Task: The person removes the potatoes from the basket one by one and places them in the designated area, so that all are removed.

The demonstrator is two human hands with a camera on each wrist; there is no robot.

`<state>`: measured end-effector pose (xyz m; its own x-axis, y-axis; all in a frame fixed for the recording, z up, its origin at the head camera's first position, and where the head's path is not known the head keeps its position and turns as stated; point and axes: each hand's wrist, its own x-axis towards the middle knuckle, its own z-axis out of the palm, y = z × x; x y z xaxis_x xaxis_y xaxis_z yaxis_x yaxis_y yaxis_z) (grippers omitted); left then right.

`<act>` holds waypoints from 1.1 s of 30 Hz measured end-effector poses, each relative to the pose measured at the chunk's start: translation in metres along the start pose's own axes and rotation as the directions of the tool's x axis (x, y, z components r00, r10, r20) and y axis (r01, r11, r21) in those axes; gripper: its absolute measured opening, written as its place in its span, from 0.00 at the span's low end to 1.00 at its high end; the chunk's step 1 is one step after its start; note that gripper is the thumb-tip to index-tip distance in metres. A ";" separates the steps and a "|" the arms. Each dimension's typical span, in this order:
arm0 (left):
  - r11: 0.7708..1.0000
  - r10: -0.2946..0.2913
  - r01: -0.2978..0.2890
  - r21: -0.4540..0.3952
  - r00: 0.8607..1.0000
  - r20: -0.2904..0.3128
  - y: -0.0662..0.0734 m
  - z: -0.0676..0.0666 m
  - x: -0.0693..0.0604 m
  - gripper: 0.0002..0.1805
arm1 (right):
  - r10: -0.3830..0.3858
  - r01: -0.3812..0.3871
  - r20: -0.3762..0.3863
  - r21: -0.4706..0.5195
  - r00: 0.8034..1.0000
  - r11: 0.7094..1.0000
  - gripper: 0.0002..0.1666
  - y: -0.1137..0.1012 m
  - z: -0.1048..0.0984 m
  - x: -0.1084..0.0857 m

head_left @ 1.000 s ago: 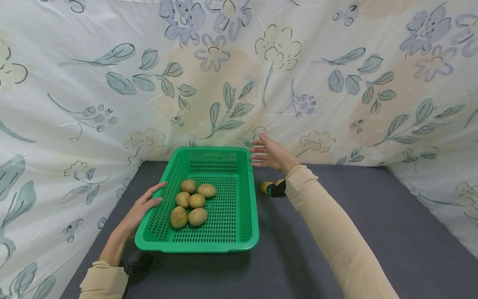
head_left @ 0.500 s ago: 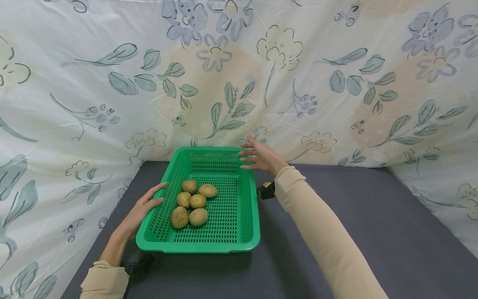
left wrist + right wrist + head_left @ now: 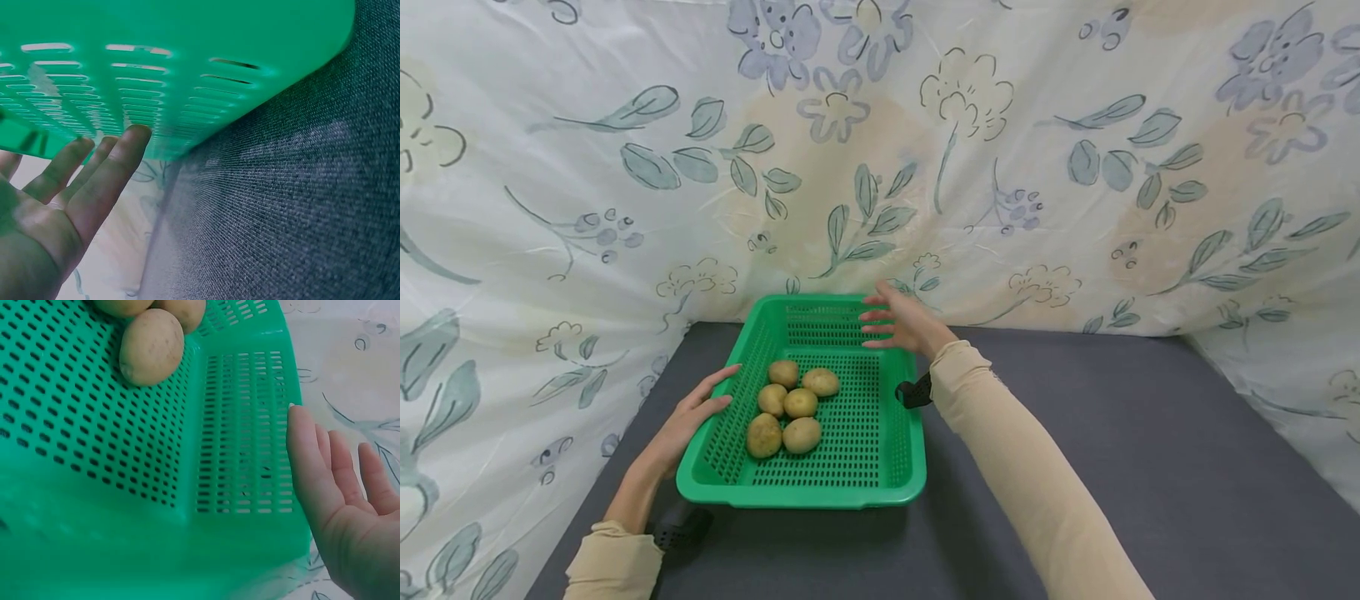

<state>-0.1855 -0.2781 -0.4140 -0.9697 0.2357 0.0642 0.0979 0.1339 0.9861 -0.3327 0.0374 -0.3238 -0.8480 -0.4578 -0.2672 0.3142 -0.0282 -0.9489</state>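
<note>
A green perforated plastic basket (image 3: 805, 497) rests on the dark table. Several potatoes (image 3: 801, 403) lie together in its left half. My left hand (image 3: 681, 429) is at the basket's left side; in the left wrist view its extended fingers (image 3: 112, 175) are against or close to the outer slotted wall. Over the far right corner hovers my right hand (image 3: 910, 321), fingers spread and slightly bent, holding nothing. The right wrist view puts that hand (image 3: 344, 494) beside the basket's far rim, with a potato (image 3: 153, 347) on the basket floor beyond; contact with the rim is unclear.
A dark grey cloth surface (image 3: 1075, 467) extends right of the basket. Behind it and along both sides hangs a floral curtain (image 3: 1000, 167). A black wrist device (image 3: 913, 393) sits beneath the right wrist, next to the basket's right rim.
My right hand has moved left, from beside the basket to over its far right corner. Yellow round items beside the right wrist are now hidden. The left hand stays at the basket's left side.
</note>
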 end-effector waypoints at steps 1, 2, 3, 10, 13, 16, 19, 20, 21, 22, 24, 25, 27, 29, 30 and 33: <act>1.000 0.001 -0.001 -0.001 1.000 0.000 0.000 0.000 0.000 0.31 | 0.003 -0.003 0.004 0.005 1.000 1.000 0.37 0.001 0.001 0.001; 1.000 0.001 -0.001 -0.001 1.000 0.000 0.000 0.000 0.000 0.31 | 0.007 -0.007 0.009 0.012 1.000 1.000 0.37 0.003 0.002 0.002; 1.000 0.001 -0.001 -0.001 1.000 -0.001 0.000 0.000 0.000 0.31 | 0.011 -0.011 0.011 0.017 1.000 1.000 0.37 0.004 0.004 0.003; 1.000 -0.003 0.003 0.005 1.000 -0.003 0.000 0.000 -0.001 0.31 | 0.034 -0.034 0.000 0.055 0.999 0.998 0.38 0.010 0.013 0.008; 1.000 -0.004 0.004 0.016 1.000 -0.008 0.000 0.000 -0.001 0.31 | 0.033 -0.033 -0.007 0.052 0.999 0.998 0.38 0.012 0.015 0.009; 0.999 0.000 0.000 0.034 1.000 -0.015 0.000 0.000 0.000 0.31 | 0.031 -0.031 -0.005 0.050 0.999 0.998 0.37 0.013 0.016 0.010; 0.999 0.004 -0.003 0.041 1.000 -0.016 0.000 0.000 0.001 0.31 | 0.038 -0.038 -0.002 0.048 0.999 0.998 0.38 0.015 0.016 0.010; 0.999 0.005 -0.004 0.044 1.000 -0.016 0.000 0.000 0.001 0.31 | 0.039 -0.039 -0.003 0.042 0.999 0.998 0.39 0.016 0.017 0.010; 0.999 0.004 -0.004 0.035 1.000 -0.012 0.000 0.000 0.001 0.31 | 0.043 -0.043 -0.005 0.039 0.999 0.998 0.39 0.017 0.018 0.011; 1.000 0.003 -0.003 0.029 1.000 -0.009 0.000 0.000 0.001 0.31 | 0.046 -0.046 -0.007 0.036 0.999 0.998 0.39 0.017 0.018 0.011; 1.000 0.001 -0.001 0.006 1.000 -0.001 0.000 -0.001 0.000 0.31 | 0.050 -0.050 -0.008 0.032 0.999 0.998 0.39 0.019 0.020 0.011; 1.000 0.000 0.000 -0.003 1.000 0.002 0.000 -0.001 0.000 0.31 | 0.052 -0.052 -0.005 0.034 0.999 0.998 0.39 0.019 0.021 0.011; 1.000 0.000 0.000 -0.015 1.000 0.003 0.000 -0.001 0.000 0.31 | 0.060 -0.059 -0.006 0.039 0.998 0.997 0.39 0.021 0.022 0.012; 1.000 0.003 -0.003 -0.012 1.000 0.001 0.000 -0.001 0.000 0.31 | 0.067 -0.067 -0.007 0.041 0.998 0.997 0.39 0.023 0.024 0.013; 1.000 0.005 -0.005 -0.011 1.000 0.002 0.000 -0.001 0.000 0.31 | 0.071 -0.071 -0.008 0.040 0.997 0.997 0.39 0.024 0.025 0.013; 1.000 0.006 -0.006 -0.012 1.000 0.002 0.000 0.000 0.001 0.31 | 0.079 -0.079 -0.013 0.023 0.997 0.997 0.38 0.028 0.027 0.016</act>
<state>-0.1861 -0.2784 -0.4137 -0.9687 0.2384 0.0697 0.1009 0.1210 0.9875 -0.3259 0.0057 -0.3496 -0.8257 -0.4472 -0.3438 0.3899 -0.0120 -0.9208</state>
